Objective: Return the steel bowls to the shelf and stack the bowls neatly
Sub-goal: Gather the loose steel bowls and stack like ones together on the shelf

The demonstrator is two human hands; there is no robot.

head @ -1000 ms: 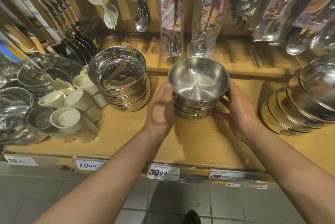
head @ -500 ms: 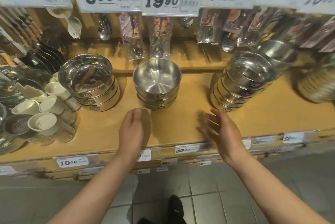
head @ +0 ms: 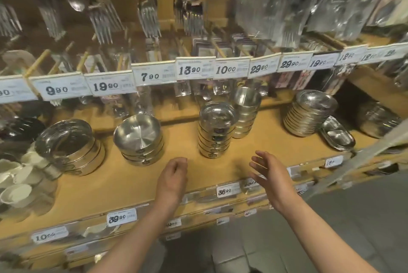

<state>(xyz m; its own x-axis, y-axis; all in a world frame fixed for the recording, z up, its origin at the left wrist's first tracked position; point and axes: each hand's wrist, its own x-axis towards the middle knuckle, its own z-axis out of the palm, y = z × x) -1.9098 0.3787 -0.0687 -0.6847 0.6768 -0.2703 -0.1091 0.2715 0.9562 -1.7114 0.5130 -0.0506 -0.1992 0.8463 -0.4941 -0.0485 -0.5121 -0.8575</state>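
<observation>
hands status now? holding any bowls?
Left hand: empty, fingers loosely curled, above the shelf front, touching no bowls.
Right hand: empty, open, fingers spread.

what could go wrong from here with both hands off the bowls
The tall bowl stack sits just beyond the left hand and right hand, both empty and open; a careless reach could knock it over. It also stands close against the stack behind it, so a bump might topple both. The three-bowl stack looks slightly uneven and may slide.
</observation>
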